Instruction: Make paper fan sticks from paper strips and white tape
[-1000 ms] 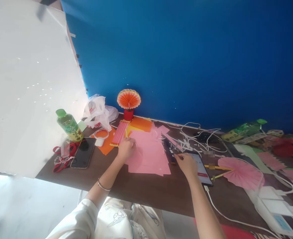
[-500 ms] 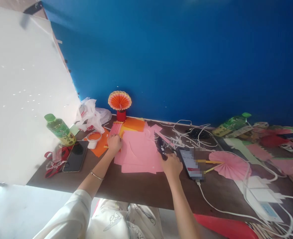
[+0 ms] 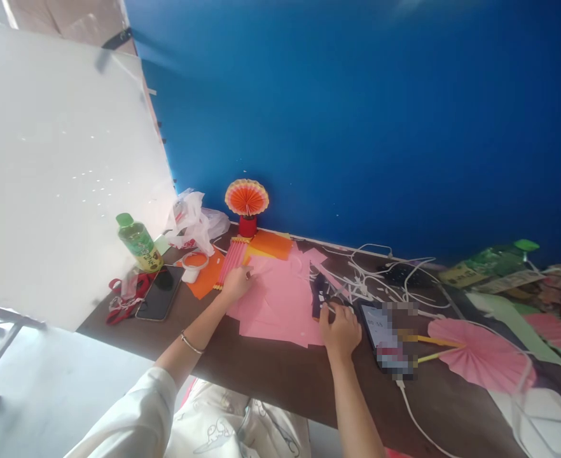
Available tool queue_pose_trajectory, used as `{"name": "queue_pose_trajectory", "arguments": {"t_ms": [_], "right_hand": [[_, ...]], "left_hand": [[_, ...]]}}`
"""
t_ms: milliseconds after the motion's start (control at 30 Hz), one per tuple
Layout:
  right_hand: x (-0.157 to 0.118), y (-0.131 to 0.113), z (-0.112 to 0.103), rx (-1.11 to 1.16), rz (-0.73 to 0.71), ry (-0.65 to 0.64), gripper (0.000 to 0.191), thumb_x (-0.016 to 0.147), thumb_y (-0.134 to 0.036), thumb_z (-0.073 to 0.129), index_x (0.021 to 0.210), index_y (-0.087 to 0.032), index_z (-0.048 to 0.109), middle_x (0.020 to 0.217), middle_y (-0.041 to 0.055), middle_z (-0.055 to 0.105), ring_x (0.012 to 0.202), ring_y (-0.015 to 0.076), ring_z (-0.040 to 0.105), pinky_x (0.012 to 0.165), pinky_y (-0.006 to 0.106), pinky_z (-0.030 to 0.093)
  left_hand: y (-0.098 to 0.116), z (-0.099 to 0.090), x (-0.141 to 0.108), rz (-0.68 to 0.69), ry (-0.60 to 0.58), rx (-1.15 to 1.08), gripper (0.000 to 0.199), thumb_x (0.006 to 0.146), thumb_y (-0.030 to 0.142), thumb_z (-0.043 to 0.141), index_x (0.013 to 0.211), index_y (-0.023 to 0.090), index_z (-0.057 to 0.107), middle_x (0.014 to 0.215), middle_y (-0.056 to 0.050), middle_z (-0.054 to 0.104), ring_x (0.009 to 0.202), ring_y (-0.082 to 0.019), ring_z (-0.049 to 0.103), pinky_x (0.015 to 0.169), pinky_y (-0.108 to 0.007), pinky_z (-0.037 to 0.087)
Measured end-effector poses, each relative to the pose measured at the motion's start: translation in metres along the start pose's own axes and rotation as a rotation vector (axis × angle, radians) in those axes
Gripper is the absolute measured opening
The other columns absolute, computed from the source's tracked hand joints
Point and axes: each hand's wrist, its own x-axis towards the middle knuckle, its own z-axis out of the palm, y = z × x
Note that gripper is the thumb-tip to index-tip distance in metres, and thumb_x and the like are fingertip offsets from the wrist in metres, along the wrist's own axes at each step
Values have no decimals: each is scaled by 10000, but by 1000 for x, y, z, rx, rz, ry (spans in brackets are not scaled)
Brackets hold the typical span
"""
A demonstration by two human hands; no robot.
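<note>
My left fingers (image 3: 245, 277): bent at the left part of the pink sheets; I cannot tell whether they grip anything.
My right fingers (image 3: 329, 313): curled down by the near end of a black object (image 3: 319, 291); a small dark shape shows at them, too blurred for me to say if I am gripping it.
Pink sheets (image 3: 280, 306): overlapping flat on the tabletop (image 3: 266, 367), between my two arms.
Pleated strip (image 3: 232, 259): pink with yellow ends, just beyond my left fingers, beside the sheets.
Orange paper (image 3: 271, 243): at the far edge of the pink stack.
Round fan (image 3: 247, 197): upright on a red base (image 3: 247, 227), near the blue wall (image 3: 357, 114).
Lit phone (image 3: 380, 331): just right of my right fingers.
Pink fan (image 3: 478, 351): lying farther right.
Green-capped bottle (image 3: 140, 245): standing at my left, behind a dark phone (image 3: 160, 294).
</note>
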Motion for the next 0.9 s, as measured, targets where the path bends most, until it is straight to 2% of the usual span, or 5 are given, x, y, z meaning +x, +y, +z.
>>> {"name": "queue_pose_trajectory", "arguments": {"t_ms": [300,433,567,767,900], "right_hand": [[-1,7,5,74,-168,50,204,808,-302,468,789,-163,617,773,60,615,735,193,501,657,309,294],[-1,9,4,92,-167,103,171,798,-291,498,780,-173,621,799,60,629,755,206,516,662,324,306],[-5,-8,-1,231,-267,132,105,788,-216,520,769,-178,616,812,65,619,750,199,531,682,340,371],[-7,-78,-9,705,-537,-33,245,827,-172,504,1055,-223,580,970,79,594,922,193,562,811,349,479],[4,-93,-2,808,-455,-32,320,863,-172,460,1162,-243,545,1087,91,578,1018,195,555,871,365,485]], "left_hand": [[-72,-62,-14,7,272,369,311,761,183,475,1035,137,615,1114,-149,552,1079,-295,460,940,-464,349],[-93,-78,-24,-15,144,409,310,799,174,430,1038,140,624,1083,-125,595,1070,-254,508,908,-379,408],[-60,-75,-35,-33,82,233,325,839,353,451,1063,194,624,942,-79,666,864,-217,610,782,-306,468],[12,-32,-51,422,-140,-227,349,873,380,434,1121,189,589,862,-51,664,721,-139,588,654,-224,468],[21,-1,-46,521,-63,-270,317,881,347,437,1089,167,594,867,-75,650,755,-147,589,690,-255,470]]}}
